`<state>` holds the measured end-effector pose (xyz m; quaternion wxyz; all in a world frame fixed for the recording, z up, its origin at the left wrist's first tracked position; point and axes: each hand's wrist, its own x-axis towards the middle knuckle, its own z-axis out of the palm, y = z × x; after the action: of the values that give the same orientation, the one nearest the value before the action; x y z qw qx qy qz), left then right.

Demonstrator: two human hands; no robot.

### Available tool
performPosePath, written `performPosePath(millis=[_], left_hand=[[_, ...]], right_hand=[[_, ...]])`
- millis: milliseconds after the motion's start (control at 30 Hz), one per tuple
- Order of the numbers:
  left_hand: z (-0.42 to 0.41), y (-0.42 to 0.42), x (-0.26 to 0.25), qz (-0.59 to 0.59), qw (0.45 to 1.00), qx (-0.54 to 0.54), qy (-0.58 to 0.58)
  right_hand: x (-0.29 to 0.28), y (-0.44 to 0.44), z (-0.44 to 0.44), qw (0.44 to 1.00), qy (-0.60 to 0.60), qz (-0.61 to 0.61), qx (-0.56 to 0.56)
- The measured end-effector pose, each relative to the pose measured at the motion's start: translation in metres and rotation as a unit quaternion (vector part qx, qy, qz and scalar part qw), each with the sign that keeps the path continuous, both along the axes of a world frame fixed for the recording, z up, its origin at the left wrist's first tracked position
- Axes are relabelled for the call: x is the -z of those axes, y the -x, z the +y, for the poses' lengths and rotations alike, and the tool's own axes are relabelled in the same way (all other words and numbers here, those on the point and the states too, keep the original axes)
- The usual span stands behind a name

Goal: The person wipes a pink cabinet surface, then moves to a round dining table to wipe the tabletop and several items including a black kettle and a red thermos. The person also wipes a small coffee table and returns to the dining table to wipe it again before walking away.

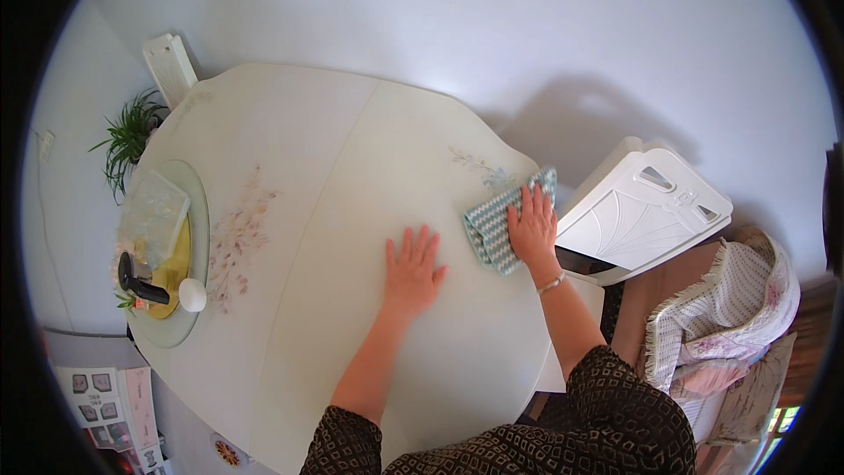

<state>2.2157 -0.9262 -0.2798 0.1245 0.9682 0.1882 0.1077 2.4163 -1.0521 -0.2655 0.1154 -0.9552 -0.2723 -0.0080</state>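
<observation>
My right hand [533,227] lies flat on a folded teal-and-white striped cloth [494,227], pressing it on the table's right edge. Part of the cloth is hidden under the palm and fingers. A bracelet circles that wrist. My left hand [413,274] rests palm down on the bare surface of the pale table [349,211], fingers spread, holding nothing. Faded floral prints mark the tabletop, and one blue flower print [496,177] shows just beyond the cloth.
A glass turntable [202,237] at the left carries a gold tray [177,277], a clear box [155,214] and a white round container [192,295]. A white chair [649,211] stands close at the right. Behind it is a seat with a fringed cover [732,297]. A potted plant [132,135] is far left.
</observation>
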Motion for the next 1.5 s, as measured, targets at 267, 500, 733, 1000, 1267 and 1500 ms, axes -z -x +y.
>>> performPosePath(millis=[267, 500, 733, 1000, 1267, 1500], left_hand=[[-0.116, 0.036, 0.002, -0.112, 0.983, 0.037, 0.143], [-0.201, 0.055, -0.06, -0.155, 0.767, 0.267, 0.563], [-0.219, 0.089, -0.125, -0.195, 0.829, 0.349, 0.391], [-0.189, 0.138, -0.064, -0.158, 0.888, 0.249, 0.353], [-0.168, 0.114, -0.022, -0.14, 0.986, 0.044, 0.078], [-0.137, 0.093, -0.015, -0.101, 0.994, 0.04, 0.006]], right_hand=[[0.019, 0.102, -0.131, 0.99, -0.14, 0.007, 0.002], [-0.026, 0.144, -0.179, 0.761, -0.506, 0.406, 0.028], [-0.034, 0.158, -0.183, 0.39, -0.66, 0.639, -0.058], [-0.01, 0.136, -0.235, 0.863, -0.396, 0.249, 0.191], [-0.042, 0.216, -0.133, 0.977, -0.147, 0.001, -0.154], [-0.005, 0.189, -0.112, 0.98, -0.069, -0.017, -0.186]])
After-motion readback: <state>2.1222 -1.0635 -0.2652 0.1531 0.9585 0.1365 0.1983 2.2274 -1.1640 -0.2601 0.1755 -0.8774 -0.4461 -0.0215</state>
